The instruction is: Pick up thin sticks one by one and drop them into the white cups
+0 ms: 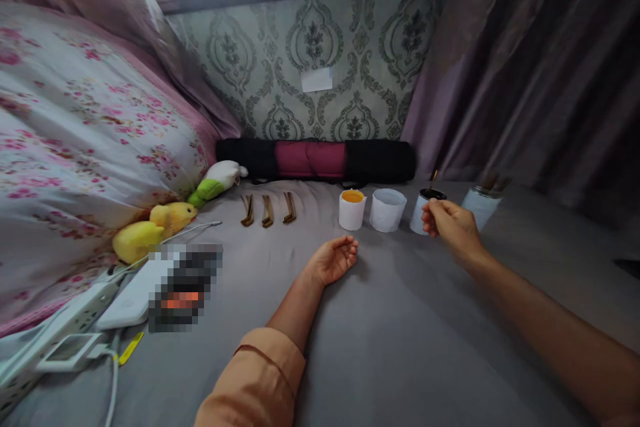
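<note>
My right hand (450,225) is closed in a pinch on a thin brush (433,180) whose tip points up over a white cup with dark contents (423,210). Left of it stand an empty-looking white cup (387,209) and a white cup with orange-yellow contents (352,209). A glass jar wrapped in white (481,203) stands to the right. My left hand (336,259) rests palm up on the grey sheet (400,333), fingers loosely curled, holding nothing. Three small brown pieces (268,209) lie in a row further left.
A black and maroon rolled mat (316,160) lies along the wall. Yellow and green plush toys (170,213) sit against a floral pillow (75,133). A power strip (55,327), a white power bank (133,293) and cables lie at lower left. Curtains hang on the right.
</note>
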A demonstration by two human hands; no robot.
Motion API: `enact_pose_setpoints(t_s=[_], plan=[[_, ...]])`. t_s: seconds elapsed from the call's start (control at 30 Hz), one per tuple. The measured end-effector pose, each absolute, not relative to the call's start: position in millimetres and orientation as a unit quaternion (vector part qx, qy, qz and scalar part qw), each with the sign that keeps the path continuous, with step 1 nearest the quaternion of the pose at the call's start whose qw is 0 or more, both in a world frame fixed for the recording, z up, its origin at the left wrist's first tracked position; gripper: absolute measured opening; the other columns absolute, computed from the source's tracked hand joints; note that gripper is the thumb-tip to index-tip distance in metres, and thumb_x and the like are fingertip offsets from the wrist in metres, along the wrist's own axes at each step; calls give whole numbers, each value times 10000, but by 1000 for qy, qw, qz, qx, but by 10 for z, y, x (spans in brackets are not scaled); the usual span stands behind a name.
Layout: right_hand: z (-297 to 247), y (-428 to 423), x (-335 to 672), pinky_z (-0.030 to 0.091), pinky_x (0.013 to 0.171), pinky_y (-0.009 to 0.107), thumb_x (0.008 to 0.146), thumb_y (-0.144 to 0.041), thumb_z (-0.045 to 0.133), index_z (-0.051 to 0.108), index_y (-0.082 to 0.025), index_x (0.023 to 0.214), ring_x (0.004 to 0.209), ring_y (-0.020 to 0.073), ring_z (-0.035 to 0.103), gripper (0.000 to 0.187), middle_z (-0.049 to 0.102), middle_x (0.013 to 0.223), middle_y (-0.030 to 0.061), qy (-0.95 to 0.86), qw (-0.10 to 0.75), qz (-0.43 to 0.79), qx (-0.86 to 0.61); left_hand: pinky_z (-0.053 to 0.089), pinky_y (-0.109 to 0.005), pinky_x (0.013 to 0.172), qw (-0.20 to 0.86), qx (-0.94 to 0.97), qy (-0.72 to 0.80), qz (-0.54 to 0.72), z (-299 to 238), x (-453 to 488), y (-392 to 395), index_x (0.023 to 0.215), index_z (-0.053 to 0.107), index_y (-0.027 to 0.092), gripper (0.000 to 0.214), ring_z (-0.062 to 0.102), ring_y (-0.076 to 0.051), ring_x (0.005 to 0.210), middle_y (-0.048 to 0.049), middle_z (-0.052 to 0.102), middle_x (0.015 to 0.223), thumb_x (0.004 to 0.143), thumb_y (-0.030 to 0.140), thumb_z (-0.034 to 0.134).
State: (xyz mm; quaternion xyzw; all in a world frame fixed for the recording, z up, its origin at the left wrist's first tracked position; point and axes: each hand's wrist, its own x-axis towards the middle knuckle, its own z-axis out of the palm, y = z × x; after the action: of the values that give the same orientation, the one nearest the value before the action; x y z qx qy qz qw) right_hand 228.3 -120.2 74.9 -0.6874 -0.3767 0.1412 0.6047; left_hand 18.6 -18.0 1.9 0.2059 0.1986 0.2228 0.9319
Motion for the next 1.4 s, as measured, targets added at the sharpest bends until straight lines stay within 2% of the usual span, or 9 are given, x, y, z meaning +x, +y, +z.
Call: enact_pose_setpoints(t_s=[0.47,0.7,0.93,1.4], plan=[[469,-1052,2035,353,357,186,757,-434,442,532,-180,711,442,88,499,273,539,604,11,-379,594,196,-682,408,-174,523,932,207,195,224,14,187,-179,733,536,87,114,525,-82,580,-70,577,700,801,122,452],[233,-955,1885,364,361,187,768,-424,415,534,-184,718,445,94,509,272,540,603,6,-403,563,211,-691,415,-179,539,933,218,178,223,-6,189,-173,732,544,81,122,527,-83,582,-73,582,712,801,123,453],[-33,-924,1795,382,392,203,779,-442,398,547,-166,714,420,100,503,320,545,571,7,-451,521,160,-706,412,-176,541,934,224,169,220,-25,176,-162,727,548,88,117,529,-81,587,-72,587,712,796,117,458],[-89,-905,1797,375,445,215,798,-402,366,559,-144,716,417,106,510,333,566,561,20,-459,509,132,-716,418,-167,530,929,238,181,220,-2,175,-168,740,544,92,106,530,-74,585,-64,588,710,795,122,459]])
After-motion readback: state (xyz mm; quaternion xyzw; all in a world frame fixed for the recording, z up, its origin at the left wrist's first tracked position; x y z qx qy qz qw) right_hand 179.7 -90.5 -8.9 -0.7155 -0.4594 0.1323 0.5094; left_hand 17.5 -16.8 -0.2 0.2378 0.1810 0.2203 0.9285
